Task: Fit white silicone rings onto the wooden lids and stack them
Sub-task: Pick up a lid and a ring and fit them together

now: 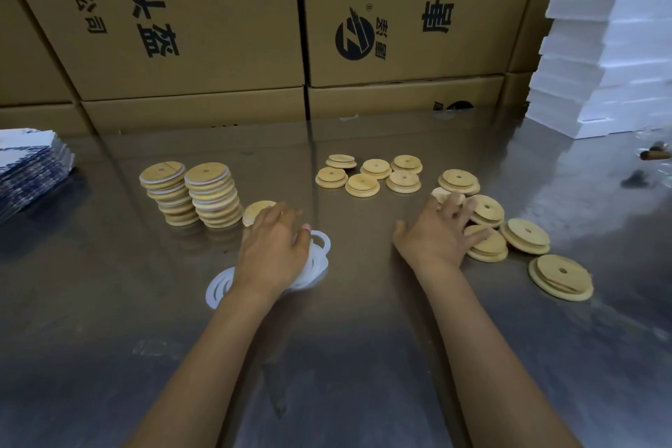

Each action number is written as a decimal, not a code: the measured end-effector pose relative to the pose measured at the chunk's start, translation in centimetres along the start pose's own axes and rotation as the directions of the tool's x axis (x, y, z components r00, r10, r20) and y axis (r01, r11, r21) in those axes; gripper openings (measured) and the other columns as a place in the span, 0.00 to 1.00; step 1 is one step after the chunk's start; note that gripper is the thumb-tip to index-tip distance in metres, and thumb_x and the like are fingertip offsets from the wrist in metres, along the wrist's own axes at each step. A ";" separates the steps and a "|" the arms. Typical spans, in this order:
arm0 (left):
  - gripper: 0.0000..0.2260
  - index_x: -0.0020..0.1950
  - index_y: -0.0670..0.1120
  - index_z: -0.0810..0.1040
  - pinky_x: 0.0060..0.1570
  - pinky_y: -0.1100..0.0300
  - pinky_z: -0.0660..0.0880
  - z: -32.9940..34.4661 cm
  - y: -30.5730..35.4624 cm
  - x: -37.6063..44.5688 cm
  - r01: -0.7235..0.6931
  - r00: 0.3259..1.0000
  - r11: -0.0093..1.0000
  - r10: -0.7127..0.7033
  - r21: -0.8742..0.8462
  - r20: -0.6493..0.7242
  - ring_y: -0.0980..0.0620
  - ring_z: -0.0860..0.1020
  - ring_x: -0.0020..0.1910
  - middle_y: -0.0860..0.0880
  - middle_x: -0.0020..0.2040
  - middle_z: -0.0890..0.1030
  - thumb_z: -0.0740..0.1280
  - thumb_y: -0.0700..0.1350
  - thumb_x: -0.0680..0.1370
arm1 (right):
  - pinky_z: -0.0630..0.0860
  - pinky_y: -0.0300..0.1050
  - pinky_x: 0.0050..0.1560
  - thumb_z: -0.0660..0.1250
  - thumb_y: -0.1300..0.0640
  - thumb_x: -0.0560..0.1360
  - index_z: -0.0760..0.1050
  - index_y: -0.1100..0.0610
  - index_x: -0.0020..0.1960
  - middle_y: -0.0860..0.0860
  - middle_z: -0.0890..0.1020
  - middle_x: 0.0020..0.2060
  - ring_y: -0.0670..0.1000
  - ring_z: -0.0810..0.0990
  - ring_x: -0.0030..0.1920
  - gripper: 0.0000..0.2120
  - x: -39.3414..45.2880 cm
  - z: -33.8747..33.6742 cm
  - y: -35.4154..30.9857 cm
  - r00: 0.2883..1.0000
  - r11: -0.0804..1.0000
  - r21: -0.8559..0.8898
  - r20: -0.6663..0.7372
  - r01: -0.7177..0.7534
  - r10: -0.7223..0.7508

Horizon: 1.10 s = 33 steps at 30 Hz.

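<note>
White silicone rings (pixel 312 267) lie in a loose overlapping pile on a shiny metal table (pixel 345 356), w/ the left hand (pixel 271 251) pressed palm-down on top of them. Fingers are curled over the pile; can't tell whether they actually grip a ring or just rest on it. One ring (pixel 220 289) pokes out flat on the near-left side of that pile, another loops up at its far-right edge.

Just beyond the pile & to its left stand two tall stacks of wooden lids (pixel 191 193), side by side & touching, white edges showing between the layers. A single lid (pixel 256 211) sits between those stacks & the pile, partly hidden by the left hand.

Right of the pile, apart from it, the right hand (pixel 440 229) rests palm-down w/ fingers spread wide over a scatter of loose lids (pixel 487 229), fingertips touching a couple of them. More lids from that scatter trail off further right, each w/ a small centre hole; the nearest one (pixel 562 276) lies alone.

Beyond the pile & slightly right, approx mid-table, a cluster of six lids (pixel 369 175) lies flat, stepped side up.

Far behind the pile: a wall of printed cardboard boxes (pixel 218 29). Far left of it, a stack of blue-and-white printed sheets (pixel 31 167). Far right, white foam blocks (pixel 600 47) stacked high.
</note>
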State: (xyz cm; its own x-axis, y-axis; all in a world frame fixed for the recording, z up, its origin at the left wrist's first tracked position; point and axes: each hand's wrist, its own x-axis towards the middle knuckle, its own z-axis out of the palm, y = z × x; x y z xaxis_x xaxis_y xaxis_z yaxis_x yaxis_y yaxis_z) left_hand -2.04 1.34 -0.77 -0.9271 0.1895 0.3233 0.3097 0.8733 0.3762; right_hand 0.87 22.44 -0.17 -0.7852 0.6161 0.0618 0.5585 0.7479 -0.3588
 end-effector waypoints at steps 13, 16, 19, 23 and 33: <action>0.15 0.66 0.45 0.76 0.66 0.52 0.65 -0.2 0.2 -0.1 -0.049 0.999 0.997 0.048 -0.066 -0.007 0.48 0.69 0.68 0.48 0.66 0.76 0.60 0.41 0.80 | 0.58 0.58 0.74 0.60 0.45 0.79 0.65 0.62 0.74 0.59 0.64 0.76 0.59 0.57 0.78 0.29 -0.5 0.1 -0.3 0.992 0.997 0.044 -0.113 0.056 -0.051; 0.19 0.66 0.44 0.77 0.66 0.53 0.66 -0.2 -0.2 0.1 -0.037 0.998 0.997 0.041 -0.064 0.056 0.46 0.70 0.67 0.47 0.65 0.77 0.58 0.35 0.77 | 0.61 0.56 0.70 0.56 0.48 0.81 0.70 0.63 0.70 0.58 0.68 0.71 0.59 0.62 0.73 0.24 -0.4 0.2 -0.3 0.996 0.999 0.029 -0.091 0.025 -0.022; 0.18 0.65 0.44 0.78 0.65 0.52 0.67 -0.1 -0.2 0.1 -0.028 0.996 0.996 0.036 -0.088 0.081 0.46 0.71 0.65 0.47 0.64 0.78 0.58 0.35 0.78 | 0.62 0.55 0.67 0.56 0.47 0.82 0.73 0.61 0.67 0.58 0.70 0.69 0.59 0.64 0.71 0.22 -0.7 0.6 -0.7 0.990 0.994 0.036 -0.104 0.100 -0.096; 0.15 0.64 0.44 0.78 0.62 0.52 0.68 0.1 0.1 0.0 -0.043 0.994 0.997 0.050 -0.071 0.101 0.45 0.72 0.62 0.47 0.62 0.78 0.58 0.39 0.80 | 0.63 0.55 0.64 0.58 0.43 0.82 0.71 0.57 0.67 0.57 0.72 0.66 0.58 0.65 0.69 0.22 -1.0 1.1 -1.2 0.981 0.981 0.065 -0.079 0.180 -0.175; 0.15 0.61 0.44 0.78 0.61 0.55 0.61 1.0 0.0 0.1 -0.023 0.997 0.999 0.020 0.033 0.075 0.47 0.69 0.61 0.47 0.62 0.75 0.59 0.48 0.81 | 0.66 0.51 0.55 0.59 0.51 0.83 0.67 0.54 0.51 0.51 0.77 0.52 0.55 0.72 0.57 0.06 -2.5 2.0 -2.5 0.908 0.876 0.238 -0.122 0.419 -0.401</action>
State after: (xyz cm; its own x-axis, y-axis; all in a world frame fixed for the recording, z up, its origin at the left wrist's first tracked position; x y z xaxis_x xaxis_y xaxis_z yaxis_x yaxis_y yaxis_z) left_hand -2.36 1.85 -1.58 -0.9339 0.2405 0.2645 0.3237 0.8831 0.3398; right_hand 0.92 18.52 -1.30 -0.9042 0.2893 0.3142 0.0964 0.8549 -0.5097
